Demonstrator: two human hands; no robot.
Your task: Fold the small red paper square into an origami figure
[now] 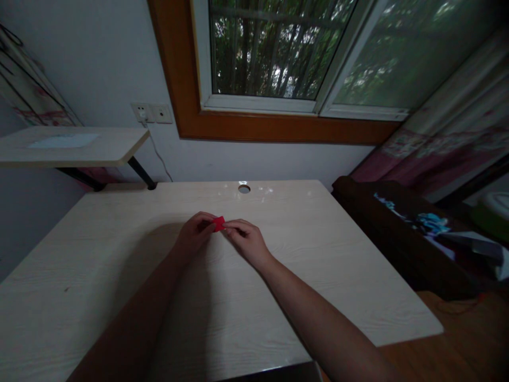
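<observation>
A small red piece, perhaps folded paper, sits between my two hands just above the light wooden desk. My left hand curls its fingers round the piece's left side. My right hand pinches its right side with fingertips pressed together. Both hands meet near the middle of the desk, a little toward the far edge. Most of the red piece is hidden by my fingers.
A round cable hole lies near the desk's far edge under the window. A raised shelf stands at the left with wall sockets beside it. A dark piece of furniture with clutter borders the right.
</observation>
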